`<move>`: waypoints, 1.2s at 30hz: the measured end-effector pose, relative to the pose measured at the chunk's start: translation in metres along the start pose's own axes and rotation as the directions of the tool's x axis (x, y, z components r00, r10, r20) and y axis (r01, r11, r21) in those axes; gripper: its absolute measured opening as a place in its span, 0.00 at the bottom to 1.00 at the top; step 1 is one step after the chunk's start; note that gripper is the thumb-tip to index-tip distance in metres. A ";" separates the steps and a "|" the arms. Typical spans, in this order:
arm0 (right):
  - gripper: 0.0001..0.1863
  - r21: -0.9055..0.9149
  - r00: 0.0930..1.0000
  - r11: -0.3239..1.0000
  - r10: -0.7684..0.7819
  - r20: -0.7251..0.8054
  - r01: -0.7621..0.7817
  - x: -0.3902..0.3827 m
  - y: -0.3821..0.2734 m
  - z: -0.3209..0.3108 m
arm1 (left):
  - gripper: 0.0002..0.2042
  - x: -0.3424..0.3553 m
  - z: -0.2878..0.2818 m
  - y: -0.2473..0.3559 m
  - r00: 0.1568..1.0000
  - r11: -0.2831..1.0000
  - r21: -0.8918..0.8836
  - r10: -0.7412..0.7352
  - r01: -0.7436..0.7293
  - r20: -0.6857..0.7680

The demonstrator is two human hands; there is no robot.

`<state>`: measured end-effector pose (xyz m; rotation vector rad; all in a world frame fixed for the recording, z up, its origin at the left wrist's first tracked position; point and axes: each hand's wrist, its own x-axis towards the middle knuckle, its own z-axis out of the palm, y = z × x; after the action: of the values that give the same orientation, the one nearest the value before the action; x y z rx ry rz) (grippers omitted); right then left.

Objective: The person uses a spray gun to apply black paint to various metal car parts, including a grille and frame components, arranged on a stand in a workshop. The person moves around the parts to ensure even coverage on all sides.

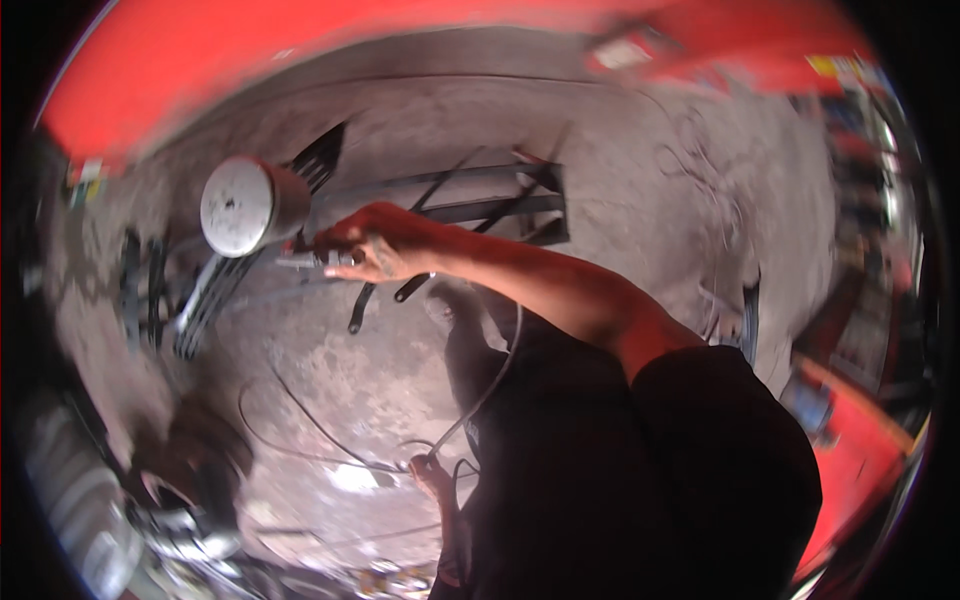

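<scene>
The right hand [378, 248] has its grip wrapped round a grey hand tool [318, 259], which points left, just beside a pale-faced metal cylinder [236, 208]. The left hand [427, 474], low by the body, seems to pinch a dark cable [497, 380] — likely to gather its slack clear of the outstretched right arm. A black metal frame [490, 209] lies on the floor [640, 230], which presumably steadies it — blur hides finer detail.

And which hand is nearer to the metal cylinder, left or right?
Right. The right hand is close to the cylinder, at its lower right in view, gripping a tool; the left hand is well below, holding the cable.
</scene>
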<state>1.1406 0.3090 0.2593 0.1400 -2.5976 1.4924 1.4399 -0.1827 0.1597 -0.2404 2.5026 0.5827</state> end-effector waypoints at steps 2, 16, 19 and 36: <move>0.21 -0.033 0.993 0.999 0.016 -0.120 -0.020 -0.055 -0.009 -0.033 | 0.07 0.034 0.004 -0.100 0.977 0.978 0.046 0.207 -0.205 -0.046; 0.20 0.120 0.549 0.836 0.452 -0.703 -0.535 -0.301 -0.188 -0.171 | 0.09 0.175 0.048 0.055 0.838 0.822 0.183 0.503 -0.540 0.213; 0.20 0.220 0.377 0.752 0.533 -0.758 -0.621 -0.345 -0.213 -0.196 | 0.09 0.181 0.048 0.055 0.816 0.798 0.201 0.516 -0.569 0.261; 0.19 0.196 0.010 0.502 0.378 -0.926 -0.842 -0.540 -0.218 -0.320 | 0.15 0.150 -0.005 0.079 0.735 0.757 0.196 0.483 -0.624 0.476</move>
<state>1.7300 0.4815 0.5124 -1.7001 -1.7887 0.5513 1.2905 -0.1219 0.1084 0.7410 2.1879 0.3506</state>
